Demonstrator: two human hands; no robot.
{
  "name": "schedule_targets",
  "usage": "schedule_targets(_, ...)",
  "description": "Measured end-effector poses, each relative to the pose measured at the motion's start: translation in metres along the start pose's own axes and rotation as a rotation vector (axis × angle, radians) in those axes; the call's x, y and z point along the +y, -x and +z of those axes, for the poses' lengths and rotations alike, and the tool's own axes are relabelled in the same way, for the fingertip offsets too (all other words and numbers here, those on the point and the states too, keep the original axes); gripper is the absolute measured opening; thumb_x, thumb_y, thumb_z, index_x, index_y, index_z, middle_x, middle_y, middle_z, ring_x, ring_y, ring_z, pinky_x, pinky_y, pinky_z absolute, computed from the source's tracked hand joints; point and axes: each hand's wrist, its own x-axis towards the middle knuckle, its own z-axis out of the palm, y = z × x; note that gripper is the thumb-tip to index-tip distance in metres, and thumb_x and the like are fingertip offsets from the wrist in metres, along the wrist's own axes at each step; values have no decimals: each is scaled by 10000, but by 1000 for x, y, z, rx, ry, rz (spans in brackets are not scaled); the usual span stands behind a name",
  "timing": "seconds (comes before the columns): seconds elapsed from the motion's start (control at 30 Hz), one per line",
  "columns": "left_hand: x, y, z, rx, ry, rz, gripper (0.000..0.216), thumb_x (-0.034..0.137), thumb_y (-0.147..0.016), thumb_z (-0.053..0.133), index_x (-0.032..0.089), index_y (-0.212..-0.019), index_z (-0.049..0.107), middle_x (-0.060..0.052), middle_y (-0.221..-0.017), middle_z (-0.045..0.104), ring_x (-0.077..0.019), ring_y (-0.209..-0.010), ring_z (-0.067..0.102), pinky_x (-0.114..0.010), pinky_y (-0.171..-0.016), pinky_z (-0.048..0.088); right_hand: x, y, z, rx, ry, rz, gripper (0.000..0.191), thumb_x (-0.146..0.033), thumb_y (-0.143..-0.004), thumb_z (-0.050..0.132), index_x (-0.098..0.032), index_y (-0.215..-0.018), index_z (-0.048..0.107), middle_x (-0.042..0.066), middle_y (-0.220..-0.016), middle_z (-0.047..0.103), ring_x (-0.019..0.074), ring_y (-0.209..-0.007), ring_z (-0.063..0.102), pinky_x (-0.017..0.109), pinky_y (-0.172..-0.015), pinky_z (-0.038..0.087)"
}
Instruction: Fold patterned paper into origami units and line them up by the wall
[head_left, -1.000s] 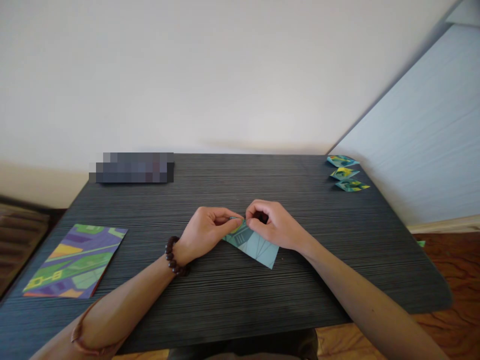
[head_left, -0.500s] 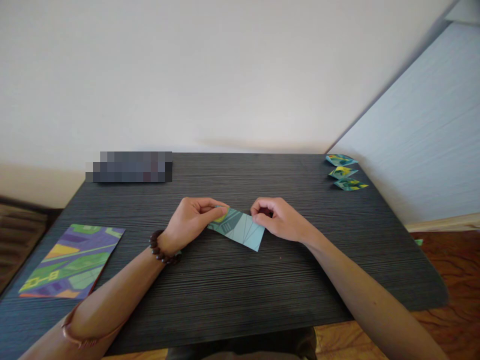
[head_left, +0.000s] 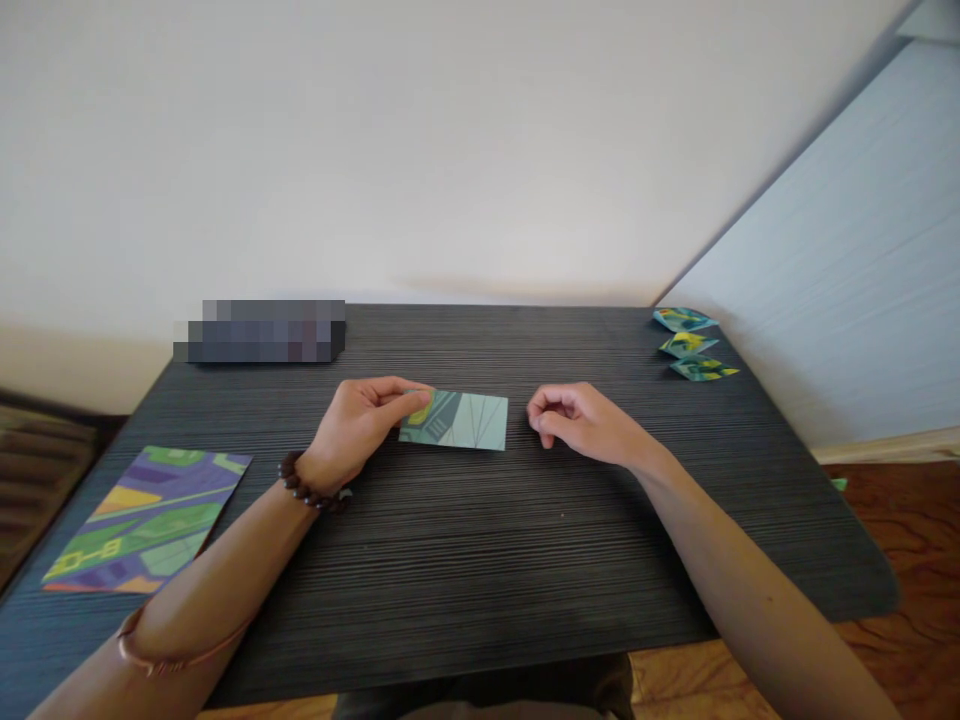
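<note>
Left hand (head_left: 369,412): gripping. The thumb lies on top of the left end of a small patterned paper rectangle (head_left: 470,421), with the fingers behind it. The paper is at the centre of the frame, its long edges running nearly level; whether it rests on the counter (head_left: 465,580) or is raised slightly cannot be determined.

Right hand (head_left: 581,422): loosely curled, just beside the paper's right end and not touching it. Nothing shows in it; whether fingertips and thumb meet cannot be told.

Handling assessment: the one-ended pinch appears adequate for a light sheet, though it leaves the right end unsupported. Pressure should be light and flat, since a hard thumb could dent or skew the paper. Any support from the right hand is best given at the free corners, with edges aligned before pressure is applied. Fingertips are preferable to a full grasp.

Surroundings: a larger patterned sheet (head_left: 150,520) lies at the lower left, near the left forearm; the elbow should clear it. Three folded paper pieces (head_left: 688,345) sit at the upper right, well apart from both hands. A pixelated object (head_left: 262,338) occupies the upper left, unidentifiable.
</note>
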Motion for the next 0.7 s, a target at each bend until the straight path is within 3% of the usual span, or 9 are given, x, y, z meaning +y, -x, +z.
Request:
schedule_targets(0.17,0,3,7,-63,-33,20,282,381,-737,673,147,-892,710,-44,-824,727,-152,-738,632,-218,-671,484,2,-5,8,132,-49,-73,198,-268,-834,481,-153,-881,636,16,-696,624,113,-604,543,246,-574,403)
schedule_targets(0.33,2,9,15,-90,-41,-10,286,376,-752,657,149,-922,698,-30,-791,724,-143,-707,637,-217,-655,496,-6,-4,22,148,-20,-173,380,-314,-931,320,-173,-926,673,22,-790,655,113,-641,535,250,-593,394)
schedule_targets(0.47,2,13,20,-135,-75,11,279,377,-772,630,148,-924,677,-23,-764,710,-136,-669,627,-215,-610,489,-10,-3,34,164,86,-237,238,-369,-866,502,-180,-914,640,11,-832,669,127,-717,588,225,-578,402)
schedule_targets(0.7,6,18,26,-193,-351,178,198,327,-800,581,175,-892,666,-2,-790,692,-113,-613,588,-206,-543,442,-8,-4,44,188,320,-474,129,-234,-861,511,-168,-859,621,12,-776,645,115,-698,576,238,-679,407)
